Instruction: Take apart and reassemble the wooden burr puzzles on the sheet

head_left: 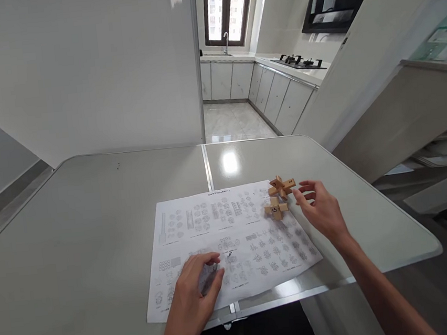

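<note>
A white instruction sheet (230,240) printed with many small diagrams lies on the grey table (76,239). My left hand (194,296) rests flat on the sheet's near left part, fingers loosely curled, holding nothing. At the sheet's far right corner stand two wooden interlocking puzzles: one cross-shaped puzzle (281,186) and a second puzzle (276,208) just in front of it. My right hand (320,211) hovers right beside them with fingers spread and nothing in it, fingertips close to the first puzzle but apart from it.
The table's near edge (260,303) runs just below the sheet, with a seam down its middle. A white wall panel (80,70) stands behind the table. Beyond is a kitchen with cabinets (263,84), a stove (300,61) and a window. Shelving (433,131) is at right.
</note>
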`<action>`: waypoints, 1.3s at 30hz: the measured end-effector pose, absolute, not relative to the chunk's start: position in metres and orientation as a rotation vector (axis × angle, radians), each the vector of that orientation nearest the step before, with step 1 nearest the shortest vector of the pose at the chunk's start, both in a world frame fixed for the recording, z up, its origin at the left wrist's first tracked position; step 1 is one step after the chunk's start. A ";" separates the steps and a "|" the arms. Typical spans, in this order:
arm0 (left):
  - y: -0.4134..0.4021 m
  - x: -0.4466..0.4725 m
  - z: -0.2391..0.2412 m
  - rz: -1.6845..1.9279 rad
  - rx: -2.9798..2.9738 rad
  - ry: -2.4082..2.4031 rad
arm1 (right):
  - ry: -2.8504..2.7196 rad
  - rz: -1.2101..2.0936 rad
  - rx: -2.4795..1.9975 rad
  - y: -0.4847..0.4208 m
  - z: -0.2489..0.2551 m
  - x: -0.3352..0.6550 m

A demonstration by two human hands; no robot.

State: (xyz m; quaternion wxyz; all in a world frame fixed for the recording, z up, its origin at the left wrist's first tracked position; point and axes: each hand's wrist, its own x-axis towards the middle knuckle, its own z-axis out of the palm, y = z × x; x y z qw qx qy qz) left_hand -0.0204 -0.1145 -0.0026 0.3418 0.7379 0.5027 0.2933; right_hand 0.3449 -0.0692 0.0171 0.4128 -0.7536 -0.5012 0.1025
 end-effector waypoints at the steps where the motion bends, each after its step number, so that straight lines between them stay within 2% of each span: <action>1: -0.115 -0.020 -0.002 0.764 1.914 1.309 | -1.274 0.219 -1.929 -0.061 0.015 0.349; 5: -0.115 -0.020 -0.001 0.774 1.893 1.329 | -1.283 0.192 -2.123 -0.036 0.007 0.363; 9: -0.115 -0.019 0.000 0.816 1.917 1.334 | -1.314 0.302 -2.095 -0.019 0.000 0.373; 16: -0.114 -0.020 0.001 0.793 1.918 1.327 | -1.352 0.301 -1.881 -0.024 0.017 0.351; 23: -0.117 -0.019 0.001 0.781 1.797 1.349 | -1.788 0.379 -1.407 -0.081 0.053 0.276; 35: -0.126 -0.028 0.003 0.724 1.761 1.145 | -2.066 0.725 -1.020 -0.126 0.040 0.218; 39: -0.128 -0.028 0.003 0.738 1.725 1.105 | -2.079 0.736 -1.009 -0.128 0.042 0.212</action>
